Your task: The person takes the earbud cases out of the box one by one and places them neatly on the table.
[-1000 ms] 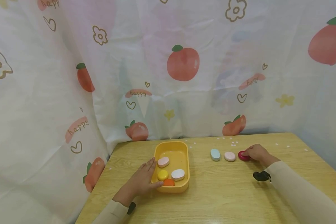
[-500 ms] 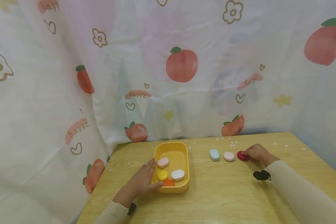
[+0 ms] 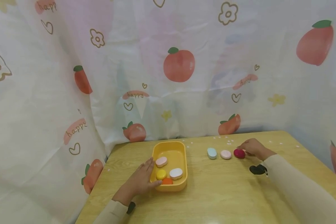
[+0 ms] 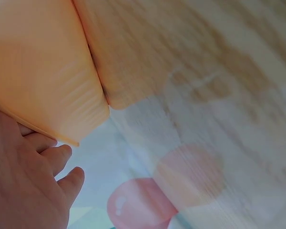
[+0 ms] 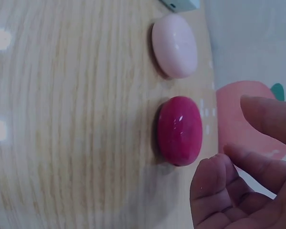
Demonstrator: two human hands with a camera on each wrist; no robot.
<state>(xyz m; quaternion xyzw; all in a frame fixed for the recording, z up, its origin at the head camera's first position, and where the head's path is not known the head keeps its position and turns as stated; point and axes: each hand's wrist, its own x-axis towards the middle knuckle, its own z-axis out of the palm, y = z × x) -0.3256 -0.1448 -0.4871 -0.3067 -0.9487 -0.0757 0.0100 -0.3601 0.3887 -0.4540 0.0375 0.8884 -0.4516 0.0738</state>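
Note:
A dark red oval bar of soap [image 3: 239, 153] lies on the table [image 3: 212, 199]. Just beyond it, slightly raised, is my right hand [image 3: 253, 147]. In the right wrist view, thumb and loosely bent fingers [image 5: 210, 179] stand apart from the soap, holding nothing. To its left lie a pale pink soap [image 3: 226, 154] and a light blue soap [image 3: 212, 153]. My left hand [image 3: 138, 180] rests against the left side of a yellow tray [image 3: 185, 168], fingers extended and thumb over the near rim. Inside are a pink soap [image 3: 161, 161], a yellow one [image 3: 161, 174], a white one [image 3: 176, 173] and a partly hidden orange one [image 3: 167, 181].
A fruit-print curtain [image 3: 179, 102] hangs behind the table and along both sides. Small white flecks [image 3: 229, 142] dot the tabletop's far part. Dark straps [image 3: 258, 169] show under each wrist, below beige sleeves.
My right hand has let go of the dark red soap and lifted slightly away from it. The left hand stays on the tray. The head view has shifted slightly.

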